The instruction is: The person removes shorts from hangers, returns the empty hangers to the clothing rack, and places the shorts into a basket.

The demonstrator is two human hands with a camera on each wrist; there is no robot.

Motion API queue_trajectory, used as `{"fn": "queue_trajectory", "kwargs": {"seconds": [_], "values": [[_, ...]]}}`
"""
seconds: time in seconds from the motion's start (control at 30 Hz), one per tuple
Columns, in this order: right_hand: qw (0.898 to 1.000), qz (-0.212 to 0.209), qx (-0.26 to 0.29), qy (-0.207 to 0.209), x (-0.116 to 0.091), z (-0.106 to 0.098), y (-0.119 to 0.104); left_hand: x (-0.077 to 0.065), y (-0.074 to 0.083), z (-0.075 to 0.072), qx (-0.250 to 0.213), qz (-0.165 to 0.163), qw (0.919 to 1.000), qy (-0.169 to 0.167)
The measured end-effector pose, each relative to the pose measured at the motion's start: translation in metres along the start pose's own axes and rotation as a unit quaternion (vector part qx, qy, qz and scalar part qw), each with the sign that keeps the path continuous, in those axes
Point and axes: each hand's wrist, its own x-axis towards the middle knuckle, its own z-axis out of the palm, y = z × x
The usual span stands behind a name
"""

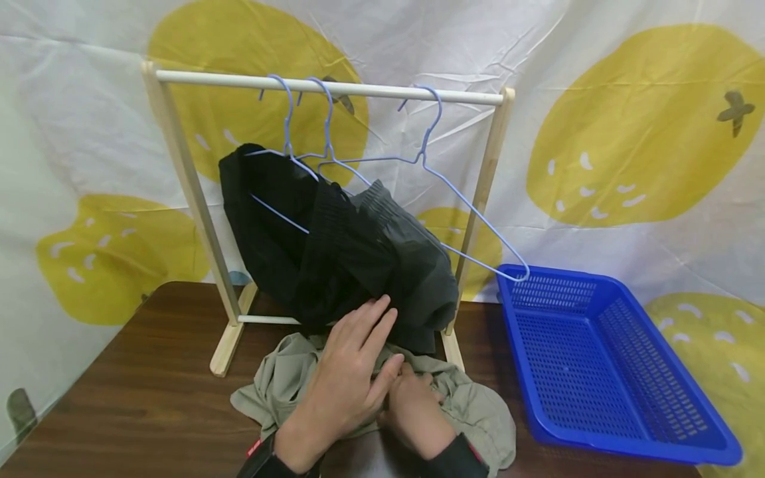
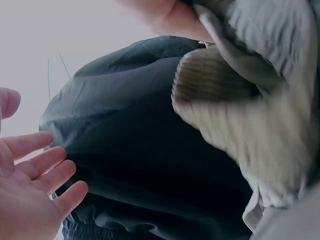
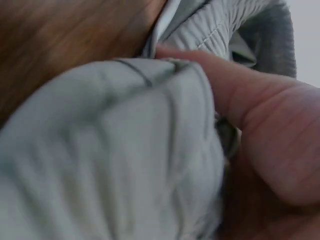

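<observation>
Khaki pants point(image 1: 487, 415) with a gathered elastic waistband point(image 2: 212, 85) lie bunched on the table at the foot of a small clothes rack. My right hand point(image 1: 418, 408) grips their cloth; in the right wrist view its thumb point(image 3: 225, 82) lies along a fold of it. Fingers extended, my left hand point(image 1: 352, 365) is over the pants, beside the right hand and in front of the hanging clothes. In the left wrist view its spread fingers point(image 2: 55, 170) hold nothing. Black pants point(image 1: 335, 245) and dark grey pants point(image 1: 418, 259) hang just beyond the fingertips.
The wooden rack's white bar point(image 1: 370, 88) carries several light-blue hangers; the rightmost hanger point(image 1: 472, 206) bears no garment on its right arm, which reaches over the edge of a blue plastic basket point(image 1: 687, 385). The brown table point(image 1: 137, 392) extends left. A lemon-print cloth point(image 1: 466, 40) hangs behind.
</observation>
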Motion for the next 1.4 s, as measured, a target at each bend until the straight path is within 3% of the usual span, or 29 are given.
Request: {"fn": "queue_trajectory", "kwargs": {"seconds": [0.17,0.3,0.43,0.6,0.83,1.0,1.17,1.4], "values": [[0.994,-0.079,-0.021,0.066,-0.003,-0.004,0.017,-0.001,0.0,0.001,0.003,0.001,1.0,-0.003],[0.988,-0.136,0.049,0.052,-0.006,-0.013,0.031,-0.002,0.001,0.002,0.006,0.001,1.0,-0.004],[0.98,-0.151,0.123,0.038,-0.008,-0.023,0.042,-0.002,0.001,0.001,0.006,-0.001,1.0,-0.005],[0.975,-0.128,0.175,0.055,-0.008,-0.037,0.056,-0.001,0.001,-0.001,0.011,-0.013,0.9996,-0.023],[0.963,-0.069,0.25,0.065,-0.009,-0.056,0.072,-0.001,0.0,-0.002,0.015,-0.005,0.9997,-0.019],[0.952,-0.055,0.288,0.089,-0.012,-0.066,0.082,-0.001,0.0,-0.002,0.011,-0.01,0.9995,-0.027],[0.936,-0.045,0.34,0.081,-0.016,-0.071,0.09,-0.002,0.001,-0.001,0.004,-0.011,0.9994,-0.033],[0.925,-0.038,0.367,0.086,-0.018,-0.076,0.093,-0.001,0.002,-0.001,-0.012,0.0,0.9994,-0.033]]}}
